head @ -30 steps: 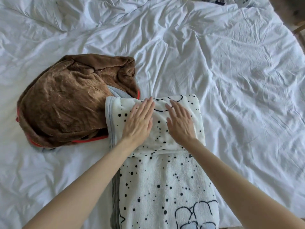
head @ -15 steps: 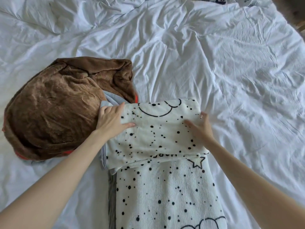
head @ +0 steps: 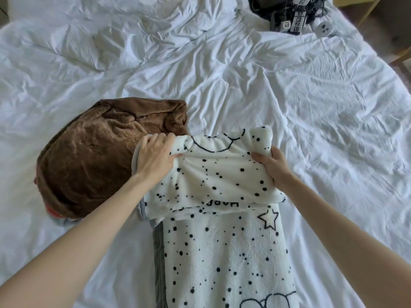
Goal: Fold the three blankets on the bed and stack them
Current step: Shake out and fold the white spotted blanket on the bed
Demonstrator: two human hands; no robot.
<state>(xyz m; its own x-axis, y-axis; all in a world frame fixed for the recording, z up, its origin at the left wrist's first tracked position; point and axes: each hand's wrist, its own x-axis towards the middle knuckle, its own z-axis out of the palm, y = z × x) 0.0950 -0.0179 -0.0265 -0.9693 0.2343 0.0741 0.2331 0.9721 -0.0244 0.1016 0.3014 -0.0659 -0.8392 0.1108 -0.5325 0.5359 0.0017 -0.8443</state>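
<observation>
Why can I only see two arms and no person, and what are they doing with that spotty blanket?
The camera sits on the person's head and looks down, so you see only their arms, just as they do. No machine is here, only two bare hands. The left hand and the right hand each grip a side of the white spotted blanket. They hold up its folded far part, while the rest lies flat on the bed toward the person. Beside it, on the left, sits a brown blanket, bundled in a soft heap. Everything rests on a crumpled white bed sheet. Far away, at the top, lie some dark gadgets with cables; I cannot tell what they are.
</observation>
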